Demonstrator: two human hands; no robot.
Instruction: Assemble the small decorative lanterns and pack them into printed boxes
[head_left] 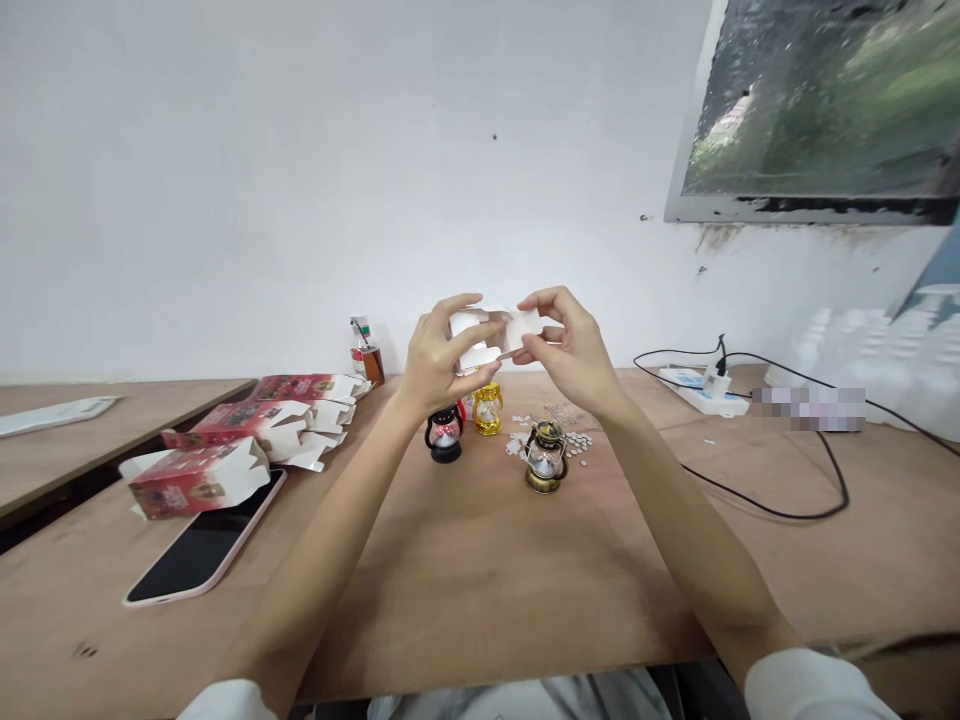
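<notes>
One small box point(517, 328), its white surfaces showing and its flaps open, is held up above the table point(487, 600), in line with the middle of the far edge. The left hand point(439, 350) curls round one end, fingers partly bent, with the thumb below and one finger reaching across the opening. The right hand point(574, 345) has its thumb and forefinger closed on the other end of the same box, and its remaining fingers are bent loosely behind.

Below the hands, toward the table's far edge, stand a black lantern point(445, 435), a red lantern point(460, 412) mostly hidden behind it, and a gold lantern point(487, 412). A bronze lantern point(546, 458) stands nearer the front edge, just beside scattered small grey discs point(579, 440).

Along the table's left edge runs a row of red printed boxes point(187, 485) with white flaps open; the nearest overlaps the far end of a phone point(210, 540) lying dark side up. A bottle point(371, 362) of brown liquid stands by the far edge. Toward the far right corner are a power strip point(705, 390) with a plug in it, a looping black cable point(795, 517) and blurred white stacks point(855, 350).
</notes>
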